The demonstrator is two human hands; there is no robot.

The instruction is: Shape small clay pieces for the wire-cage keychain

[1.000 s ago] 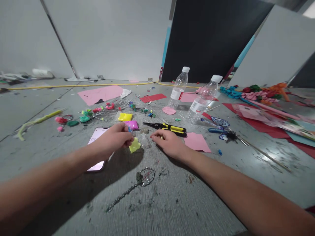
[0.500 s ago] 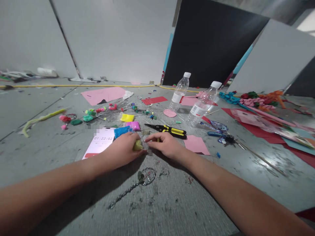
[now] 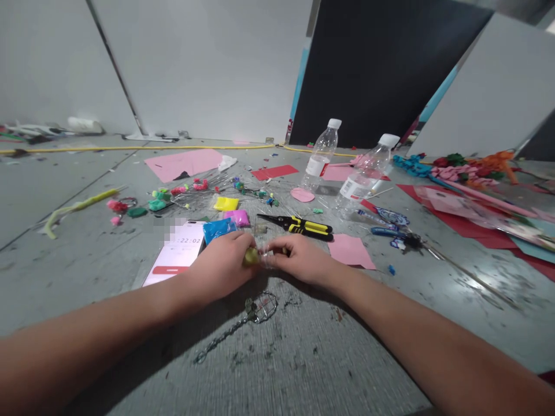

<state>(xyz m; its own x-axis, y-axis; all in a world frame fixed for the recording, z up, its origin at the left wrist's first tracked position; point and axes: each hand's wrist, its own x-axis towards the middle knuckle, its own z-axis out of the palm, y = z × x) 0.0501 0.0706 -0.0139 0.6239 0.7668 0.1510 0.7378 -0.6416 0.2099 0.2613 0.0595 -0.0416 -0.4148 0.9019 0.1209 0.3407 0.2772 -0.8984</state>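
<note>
Nearest the person lies a twisted wire loop [image 3: 250, 312] with a dark lump on it; just beyond, the left hand [image 3: 232, 257] is closed around a small, soft-looking packet [image 3: 251, 257], dull yellow-green, mostly hidden by the fingers. The right hand [image 3: 301, 259] is curled at the packet's clear, glinting film [image 3: 265, 258], whether gripping it I can't tell. Past them sit a plump, shiny blue packet [image 3: 219, 229] and the pliers [image 3: 299, 226].
</note>
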